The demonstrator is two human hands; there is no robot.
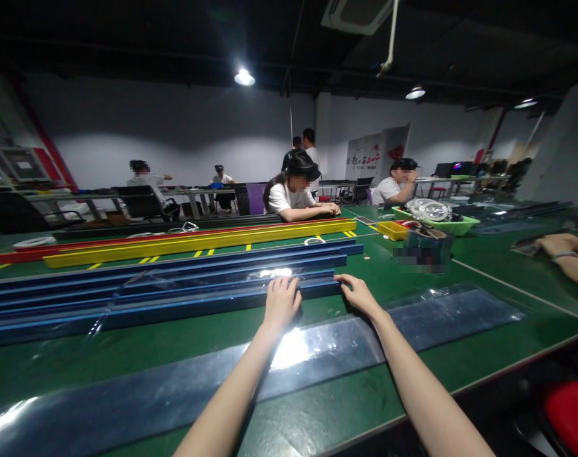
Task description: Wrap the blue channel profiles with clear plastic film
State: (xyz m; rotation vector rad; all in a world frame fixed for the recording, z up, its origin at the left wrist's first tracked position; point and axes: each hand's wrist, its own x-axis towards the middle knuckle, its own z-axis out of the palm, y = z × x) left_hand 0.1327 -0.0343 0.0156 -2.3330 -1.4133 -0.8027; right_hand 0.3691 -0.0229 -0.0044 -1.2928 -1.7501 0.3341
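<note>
My left hand (282, 303) lies over the nearest blue channel rail (174, 311) close to its right end, fingers across the top and thumb at the front side. At that rail's right end, my right hand (359, 294) grips the tip between index finger and thumb. A clear plastic strip (141, 279) lies along the blue rails and shines under the lamps. Beneath my forearms a wide transparent plastic strip (174, 393) stretches flat across the green table (289, 431).
Further blue rails (279, 260) lie behind, then a yellow rail (212, 242) and a red rail (98, 244). A green basket (464, 225), a yellow tray (392, 230) and rolls of clear tape (426, 244) stand right. Another person's hand (558, 244) is at far right; a person (293, 190) sits opposite.
</note>
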